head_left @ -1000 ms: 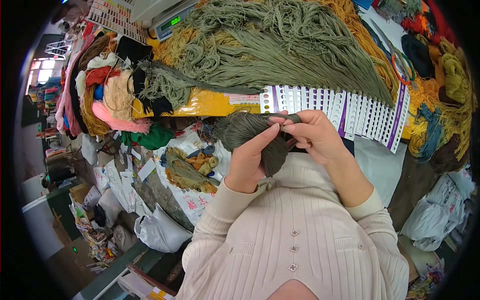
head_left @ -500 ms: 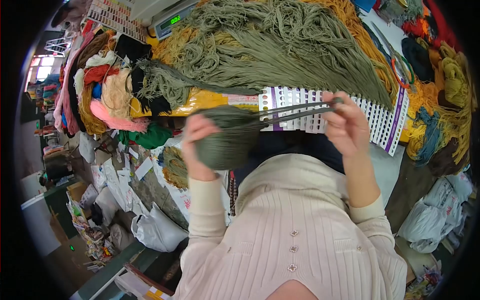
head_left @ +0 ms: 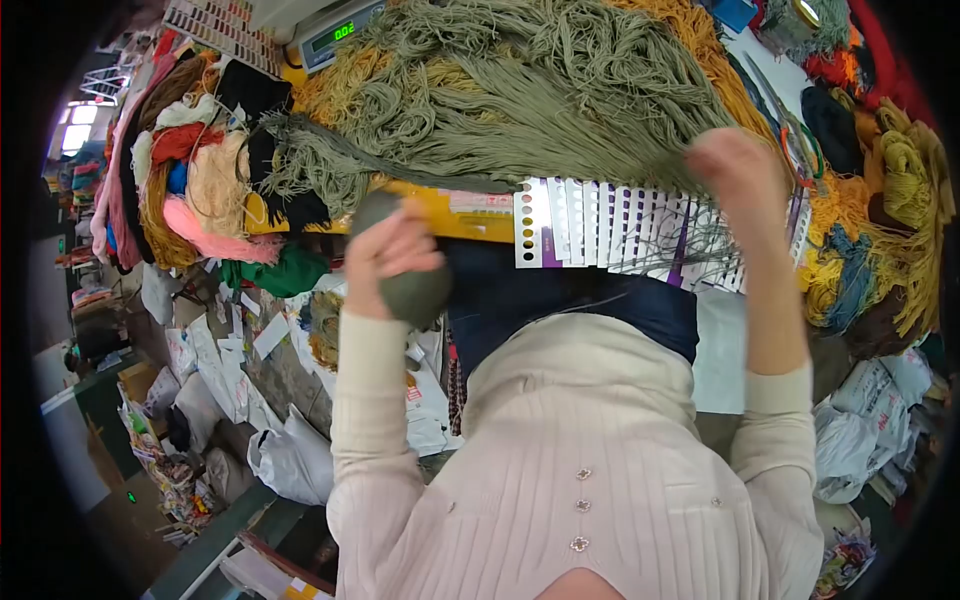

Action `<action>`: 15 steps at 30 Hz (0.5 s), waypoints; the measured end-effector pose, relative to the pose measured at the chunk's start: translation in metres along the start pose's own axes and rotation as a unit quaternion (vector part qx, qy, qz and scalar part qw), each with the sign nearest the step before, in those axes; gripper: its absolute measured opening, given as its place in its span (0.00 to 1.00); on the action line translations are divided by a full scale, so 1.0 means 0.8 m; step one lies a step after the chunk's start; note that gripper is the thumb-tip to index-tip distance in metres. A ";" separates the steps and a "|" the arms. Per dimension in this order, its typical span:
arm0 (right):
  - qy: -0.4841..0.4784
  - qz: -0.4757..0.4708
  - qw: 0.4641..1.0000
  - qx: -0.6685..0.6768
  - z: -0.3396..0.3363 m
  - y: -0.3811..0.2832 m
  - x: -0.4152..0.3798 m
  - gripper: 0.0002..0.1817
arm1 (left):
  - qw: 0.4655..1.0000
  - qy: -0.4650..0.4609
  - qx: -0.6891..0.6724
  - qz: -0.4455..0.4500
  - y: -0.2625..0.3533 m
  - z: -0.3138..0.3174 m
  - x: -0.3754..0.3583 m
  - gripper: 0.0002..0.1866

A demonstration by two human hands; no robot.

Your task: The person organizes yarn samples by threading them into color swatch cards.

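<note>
My left hand (head_left: pixel 402 245) is closed around a skein of dark green yarn (head_left: pixel 418 295), which bulges out above and below the fist. My right hand (head_left: pixel 735 170) is raised over the right end of the color cards (head_left: pixel 565 220), smeared by motion, its fingers curled in. Loose dark green strands (head_left: pixel 690 240) fan out below that hand, over the cards; they appear to run from its fingers. Behind both hands lies a large heap of grey-green yarn (head_left: pixel 560 110) on the table.
A scale (head_left: pixel 340 38) with a green display stands at the back left. Mixed colored yarn bundles (head_left: pixel 220 175) lie at the left, others (head_left: pixel 900 190) at the right. Scissors (head_left: pixel 790 135) rest at the right. White bags (head_left: pixel 290 455) and paper are on the floor.
My right hand has moved up and to the right, and the taut strands between the hands have become a loose fan. The skein in my left hand looks narrower, bunched in the fist.
</note>
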State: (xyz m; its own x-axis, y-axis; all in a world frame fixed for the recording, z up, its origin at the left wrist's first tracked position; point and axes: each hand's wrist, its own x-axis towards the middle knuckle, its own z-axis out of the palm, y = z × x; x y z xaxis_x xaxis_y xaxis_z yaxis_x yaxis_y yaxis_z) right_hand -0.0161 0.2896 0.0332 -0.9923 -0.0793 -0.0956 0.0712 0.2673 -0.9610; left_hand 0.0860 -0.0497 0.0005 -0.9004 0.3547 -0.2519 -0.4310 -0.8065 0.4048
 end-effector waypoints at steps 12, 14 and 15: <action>0.003 -0.183 0.972 -0.144 0.147 0.094 -0.024 0.06 | 0.825 0.211 0.517 -0.083 -0.100 0.007 0.128 0.06; 0.007 -0.213 0.960 -0.180 0.147 0.090 -0.024 0.07 | 0.856 0.192 0.476 -0.058 -0.092 0.001 0.117 0.05; 0.012 -0.226 0.954 -0.197 0.148 0.089 -0.025 0.08 | 0.862 0.197 0.462 -0.070 -0.087 0.000 0.117 0.05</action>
State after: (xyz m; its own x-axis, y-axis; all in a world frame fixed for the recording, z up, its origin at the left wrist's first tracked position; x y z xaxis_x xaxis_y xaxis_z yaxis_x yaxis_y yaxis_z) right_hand 0.0206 0.1966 -0.0641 -0.9153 -0.2509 0.3151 -0.4026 0.5511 -0.7309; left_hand 0.0321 0.0396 -0.0516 -0.8242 0.0837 -0.5601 -0.5608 0.0172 0.8278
